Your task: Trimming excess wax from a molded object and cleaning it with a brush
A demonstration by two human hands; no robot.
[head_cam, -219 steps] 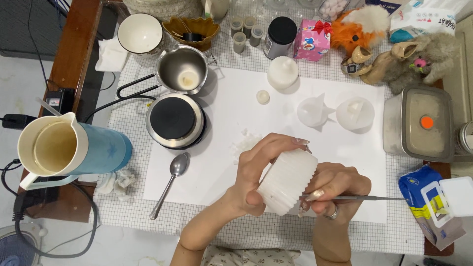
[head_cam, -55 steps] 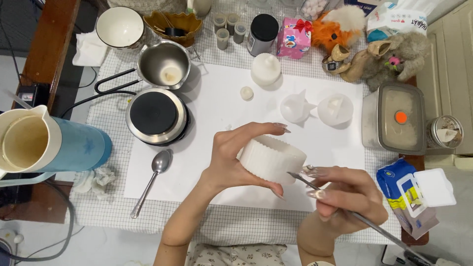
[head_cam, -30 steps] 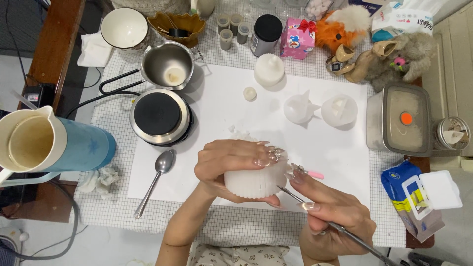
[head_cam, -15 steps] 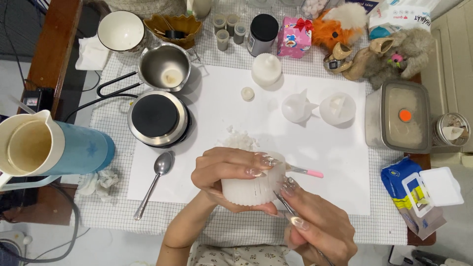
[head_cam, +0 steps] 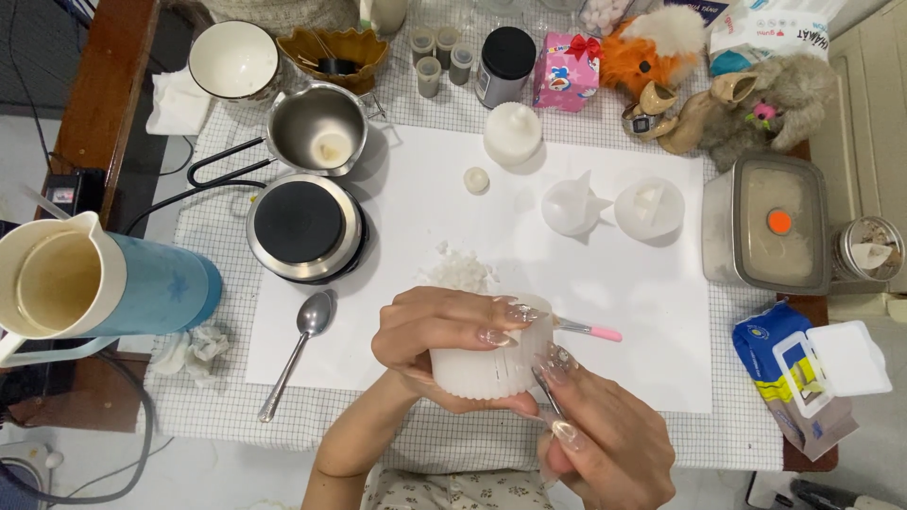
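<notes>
**Head view: white ribbed mould held over a crowded table**

Held item: a white ribbed cylindrical mould (head_cam: 491, 361) is gripped in the left hand (head_cam: 444, 335), fingers curled round its top and side, above the near edge of the white paper sheet (head_cam: 605, 283).

Right hand (head_cam: 600, 444): pinched on a thin metal tool (head_cam: 546, 392), whose tip is pressed against the mould's right side.

Close by:
- A pink-tipped stick (head_cam: 590, 331) is laid on the sheet just right of the mould, partly hidden behind it.
- White wax flakes (head_cam: 458, 269) are heaped just beyond the left hand.
- A metal spoon (head_cam: 298, 364) is laid to the left, across the sheet's edge.

Further off:
- A small electric hotplate (head_cam: 304, 227) and a steel pouring pot (head_cam: 316, 127) are placed at the left.
- A blue jug (head_cam: 94, 288) is set at the far left.
- Two clear moulds (head_cam: 614, 206) are stood mid-sheet.
- A lidded metal box (head_cam: 767, 222) and a blue wipes pack (head_cam: 803, 368) are placed at the right.
- Plush toys (head_cam: 718, 80) are lined along the far edge of the table (head_cam: 453, 439).
</notes>
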